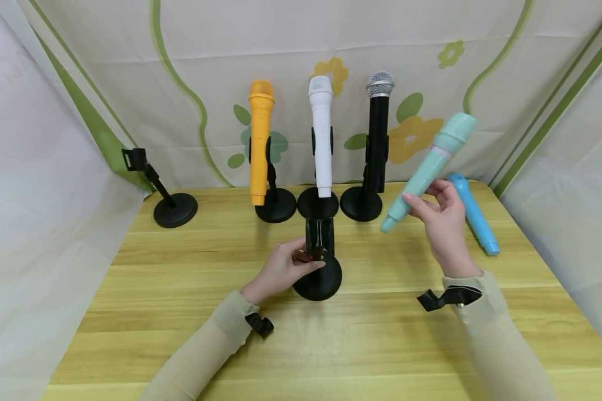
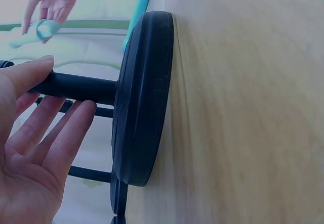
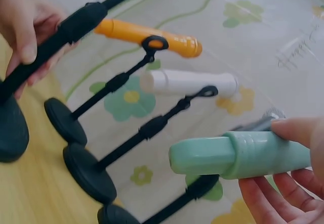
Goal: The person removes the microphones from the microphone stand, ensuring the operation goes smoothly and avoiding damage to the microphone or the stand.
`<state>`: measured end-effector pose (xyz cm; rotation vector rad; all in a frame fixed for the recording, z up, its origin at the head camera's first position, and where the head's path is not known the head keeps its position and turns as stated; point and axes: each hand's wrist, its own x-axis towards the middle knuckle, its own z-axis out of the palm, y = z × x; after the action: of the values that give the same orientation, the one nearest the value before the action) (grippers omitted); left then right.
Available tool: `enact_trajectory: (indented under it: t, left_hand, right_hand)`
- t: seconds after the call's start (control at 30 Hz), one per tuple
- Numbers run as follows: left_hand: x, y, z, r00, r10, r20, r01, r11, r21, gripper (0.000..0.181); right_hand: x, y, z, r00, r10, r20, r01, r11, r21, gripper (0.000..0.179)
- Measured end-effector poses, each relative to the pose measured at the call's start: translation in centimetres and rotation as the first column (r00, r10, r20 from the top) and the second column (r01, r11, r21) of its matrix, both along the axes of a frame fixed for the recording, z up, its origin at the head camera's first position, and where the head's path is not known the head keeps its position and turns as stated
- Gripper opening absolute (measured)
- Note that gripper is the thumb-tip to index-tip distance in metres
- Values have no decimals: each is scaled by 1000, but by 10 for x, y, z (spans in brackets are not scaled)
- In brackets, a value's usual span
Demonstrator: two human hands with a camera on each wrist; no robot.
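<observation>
Fingers and thumb of my left hand (image 1: 286, 266) grip the post of a black microphone stand (image 1: 320, 281) near the middle of the table; its clip holds nothing. In the left wrist view the stand's round base (image 2: 144, 100) is close to the tabletop. My right hand (image 1: 445, 223) pinches a mint green microphone (image 1: 426, 171) by its lower body, head tilted up to the right, in the air right of the stand. The right wrist view shows the lower end of the mint green microphone (image 3: 217, 154) between thumb and fingers.
Behind stand an orange microphone (image 1: 261, 139), a white microphone (image 1: 322, 133) and a black microphone (image 1: 379, 133), each in a stand. A bare black stand (image 1: 174, 209) is at the back left. A blue microphone (image 1: 476, 216) lies at the right on the wooden table (image 1: 190, 301).
</observation>
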<state>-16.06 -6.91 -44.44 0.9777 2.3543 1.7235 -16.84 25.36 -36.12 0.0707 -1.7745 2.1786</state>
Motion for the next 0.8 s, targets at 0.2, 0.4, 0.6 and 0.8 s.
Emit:
enact_trajectory:
  t: [0.2, 0.4, 0.6, 0.8]
  left_hand:
    - [0, 0, 0, 1000, 7, -4, -7, 1000, -8, 25]
    - [0, 0, 0, 1000, 6, -13, -6, 1000, 2, 26]
    - [0, 0, 0, 1000, 9, -10, -9, 1000, -2, 27]
    - [-1, 0, -2, 1000, 8, -3, -8, 1000, 4, 26]
  right_hand:
    - [0, 18, -12, 997, -21, 70, 15, 997, 81, 49]
    - [1, 33, -21, 983, -53, 176, 24, 986, 164, 57]
    - [3, 47, -29, 972, -66, 225, 18, 978, 206, 67]
    - [2, 61, -32, 971, -114, 210, 68, 975, 213, 63]
